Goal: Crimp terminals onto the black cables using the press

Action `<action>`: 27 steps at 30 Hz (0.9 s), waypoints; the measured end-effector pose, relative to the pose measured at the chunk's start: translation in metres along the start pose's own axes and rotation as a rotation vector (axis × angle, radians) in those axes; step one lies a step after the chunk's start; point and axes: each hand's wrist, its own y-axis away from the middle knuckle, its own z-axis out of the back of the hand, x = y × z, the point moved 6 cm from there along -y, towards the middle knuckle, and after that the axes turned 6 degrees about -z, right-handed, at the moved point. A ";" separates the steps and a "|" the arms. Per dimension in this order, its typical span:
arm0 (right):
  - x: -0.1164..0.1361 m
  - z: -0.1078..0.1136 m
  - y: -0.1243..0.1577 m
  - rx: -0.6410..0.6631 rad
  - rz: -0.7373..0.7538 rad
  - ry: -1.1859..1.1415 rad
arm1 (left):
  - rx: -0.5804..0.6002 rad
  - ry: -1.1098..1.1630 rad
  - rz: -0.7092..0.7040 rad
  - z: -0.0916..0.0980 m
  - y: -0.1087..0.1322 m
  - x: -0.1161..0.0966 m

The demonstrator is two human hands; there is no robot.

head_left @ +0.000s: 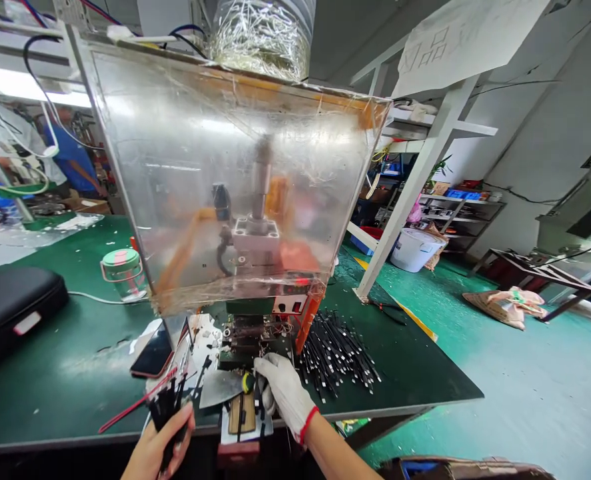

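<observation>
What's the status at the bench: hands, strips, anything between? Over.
Left hand gripping bundle of black strips. Gloved right hand before machine, grip unclear. Scraper between hands. Strip pile right of machine.

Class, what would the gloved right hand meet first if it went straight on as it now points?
The right hand would likely meet the lower part of the machine first, though depth is unclear in this single view.
</observation>
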 end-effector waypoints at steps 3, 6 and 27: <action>-0.002 -0.001 -0.003 0.011 -0.011 -0.057 | -0.029 0.013 0.031 0.005 0.000 0.004; -0.003 -0.002 -0.005 0.033 -0.015 -0.106 | -0.010 -0.004 0.017 0.001 0.003 0.002; 0.048 0.037 0.106 0.235 0.115 0.537 | 0.479 -0.622 -0.110 -0.039 -0.012 -0.019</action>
